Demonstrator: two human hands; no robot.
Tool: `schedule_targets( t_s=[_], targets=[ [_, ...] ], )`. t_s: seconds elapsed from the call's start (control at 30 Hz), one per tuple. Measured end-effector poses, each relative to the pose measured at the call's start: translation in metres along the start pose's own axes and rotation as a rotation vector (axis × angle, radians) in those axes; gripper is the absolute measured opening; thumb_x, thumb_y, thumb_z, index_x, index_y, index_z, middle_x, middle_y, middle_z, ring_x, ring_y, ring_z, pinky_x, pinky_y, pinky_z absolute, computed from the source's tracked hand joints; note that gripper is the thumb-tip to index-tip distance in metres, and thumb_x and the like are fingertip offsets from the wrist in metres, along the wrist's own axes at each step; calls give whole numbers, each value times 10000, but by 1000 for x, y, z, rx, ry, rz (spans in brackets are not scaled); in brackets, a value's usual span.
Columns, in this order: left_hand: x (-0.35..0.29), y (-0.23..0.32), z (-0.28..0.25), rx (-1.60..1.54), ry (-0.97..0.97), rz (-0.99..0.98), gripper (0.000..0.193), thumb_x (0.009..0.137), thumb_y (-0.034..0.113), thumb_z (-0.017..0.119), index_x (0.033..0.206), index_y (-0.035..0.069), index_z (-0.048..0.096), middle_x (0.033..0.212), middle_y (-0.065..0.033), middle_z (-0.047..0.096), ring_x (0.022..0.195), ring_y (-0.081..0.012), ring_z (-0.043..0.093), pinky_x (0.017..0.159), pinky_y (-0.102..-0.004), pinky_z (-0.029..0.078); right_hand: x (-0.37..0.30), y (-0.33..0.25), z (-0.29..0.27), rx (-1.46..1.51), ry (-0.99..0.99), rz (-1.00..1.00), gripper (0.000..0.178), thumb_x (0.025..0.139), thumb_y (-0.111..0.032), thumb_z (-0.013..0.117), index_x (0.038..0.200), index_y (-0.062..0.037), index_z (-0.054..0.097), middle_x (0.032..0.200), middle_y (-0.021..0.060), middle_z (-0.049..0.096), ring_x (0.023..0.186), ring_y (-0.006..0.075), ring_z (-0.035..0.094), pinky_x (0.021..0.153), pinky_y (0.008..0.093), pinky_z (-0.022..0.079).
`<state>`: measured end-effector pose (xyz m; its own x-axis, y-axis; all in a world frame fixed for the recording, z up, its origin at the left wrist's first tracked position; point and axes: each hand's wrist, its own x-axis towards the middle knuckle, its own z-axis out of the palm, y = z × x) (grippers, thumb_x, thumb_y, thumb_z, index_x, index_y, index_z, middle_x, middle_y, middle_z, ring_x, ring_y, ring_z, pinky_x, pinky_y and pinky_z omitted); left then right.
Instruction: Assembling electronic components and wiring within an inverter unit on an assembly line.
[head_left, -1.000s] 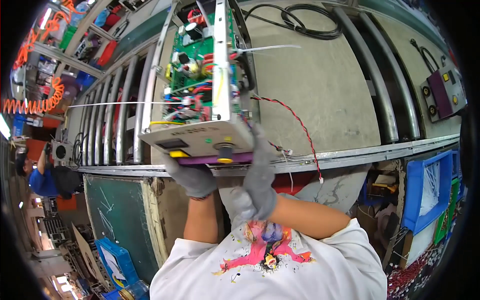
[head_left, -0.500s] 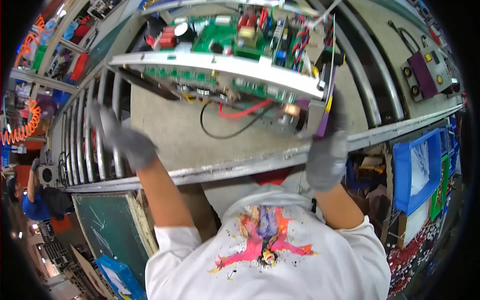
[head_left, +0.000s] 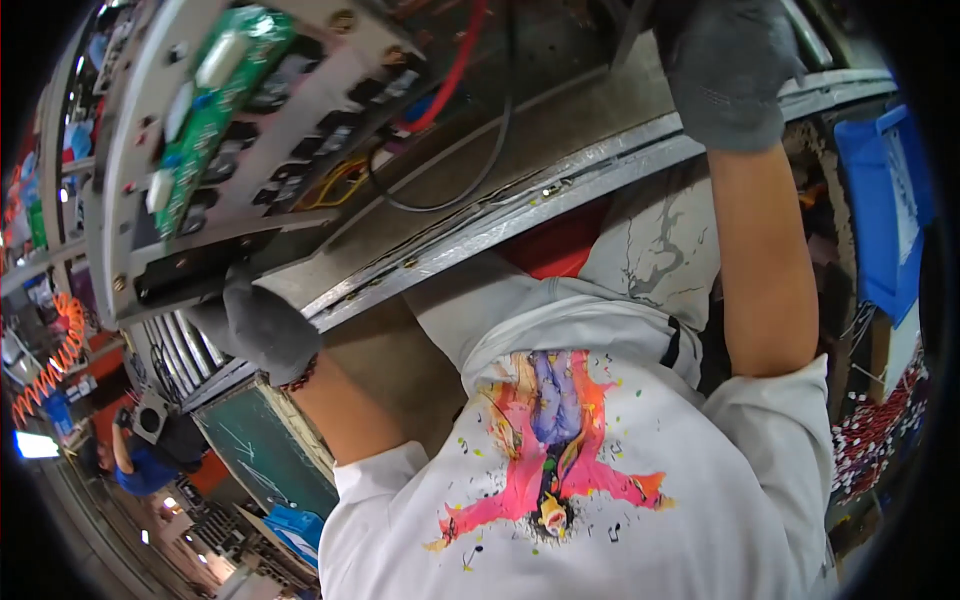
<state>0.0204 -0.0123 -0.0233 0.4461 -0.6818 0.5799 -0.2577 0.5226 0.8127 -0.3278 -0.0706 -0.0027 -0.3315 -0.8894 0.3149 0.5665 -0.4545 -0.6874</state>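
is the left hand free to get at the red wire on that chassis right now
Probably not: the left hand grips the chassis at its lower edge, and the red wire lies across the unit.

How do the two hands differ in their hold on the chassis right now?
The left hand grips the chassis at its low near corner, by a dark end block; the right hand is raised high at the top of the picture, its fingers out of sight. The left forearm is bent in close, the right forearm stretched upward. Both wear grey gloves.

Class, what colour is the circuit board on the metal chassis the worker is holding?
Green, with white parts on it: the circuit board shows best in the head view.
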Motion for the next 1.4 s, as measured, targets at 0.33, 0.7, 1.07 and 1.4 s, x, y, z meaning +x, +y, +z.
schedule_targets(
  t_s=[0.33,0.7,1.07,1.4],
  targets=[
    [6,-14,-12,319,32,-144,402,715,-128,497,1112,-121,562,1080,-160,621,961,-218,614,910,-335,481,-52,24,19,-1260,-285,-682,290,804,-229,614,980,1,637,914,164,663,848,264,653,772,393,526],
    [3,-18,-6,273,41,-152,422,703,-168,532,1118,-96,564,1082,-143,622,954,-199,608,884,-331,487,8,34,74,-1913,-676,-2,404,846,-308,523,1198,-133,621,1147,215,626,1060,324,627,850,455,505],
    [2,-23,-2,251,21,-170,528,673,-185,484,1193,-93,505,1137,-162,592,975,-214,614,878,-337,509,15,38,55,-1743,-637,-247,295,815,-244,526,1046,-119,659,1039,157,671,936,326,654,762,493,502],
    [1,-23,-7,209,18,-188,586,668,-197,447,1242,-81,475,1187,-176,559,1014,-241,606,901,-372,515,-31,7,-3,-1503,-566,-669,356,667,-69,699,1017,-72,637,968,134,658,884,340,623,799,453,505]
  ],
)
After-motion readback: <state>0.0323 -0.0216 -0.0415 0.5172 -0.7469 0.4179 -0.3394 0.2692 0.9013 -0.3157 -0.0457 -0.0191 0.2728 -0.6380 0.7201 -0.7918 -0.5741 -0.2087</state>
